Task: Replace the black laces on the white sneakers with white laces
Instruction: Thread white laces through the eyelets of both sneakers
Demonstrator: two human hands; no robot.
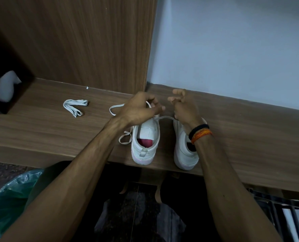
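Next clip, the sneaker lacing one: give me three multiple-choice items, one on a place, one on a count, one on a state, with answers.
1. Where does the folded spare lace lie?
A. inside a sneaker
B. on the shelf, left of the sneakers
C. on the floor

2. How many sneakers stand on the shelf?
A. one
B. two
C. three

3. What is the left hand doing?
A. pinching the white lace
B. lying flat
C. holding the tissue box

Answers: B, the folded spare lace lies on the shelf. B, the left sneaker and the right sneaker. A, the left hand pinches the white lace.
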